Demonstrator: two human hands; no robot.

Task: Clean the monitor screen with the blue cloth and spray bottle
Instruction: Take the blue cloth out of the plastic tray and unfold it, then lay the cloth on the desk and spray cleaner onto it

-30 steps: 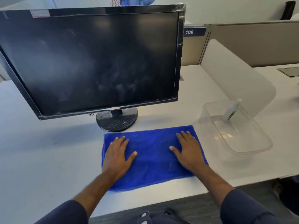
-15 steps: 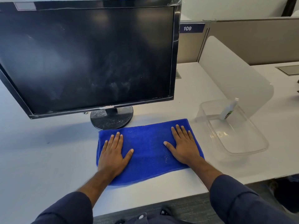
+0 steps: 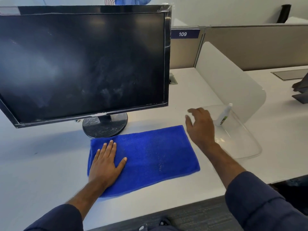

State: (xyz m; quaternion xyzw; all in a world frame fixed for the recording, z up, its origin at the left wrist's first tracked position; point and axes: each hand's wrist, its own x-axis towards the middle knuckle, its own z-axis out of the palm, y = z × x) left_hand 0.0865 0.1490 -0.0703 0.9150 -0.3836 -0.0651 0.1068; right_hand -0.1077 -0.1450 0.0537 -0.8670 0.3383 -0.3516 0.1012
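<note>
The dark, smudged monitor (image 3: 81,64) stood at the far left of the white desk (image 3: 33,164), and just near of its round base the left hand (image 3: 106,162) lay flat with straight fingers on the left end of the blue cloth (image 3: 150,157). To the right, the right hand (image 3: 200,129) hung off the cloth, fingers loosely spread and holding nothing. Just right of it, the spray bottle (image 3: 225,115) leaned inside a clear plastic tray (image 3: 246,147).

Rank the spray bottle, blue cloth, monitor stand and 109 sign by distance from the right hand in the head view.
From the right hand:
1. Blue cloth, just left of it and below.
2. Spray bottle, right, in the clear tray.
3. Monitor stand, left.
4. 109 sign, far back.
</note>
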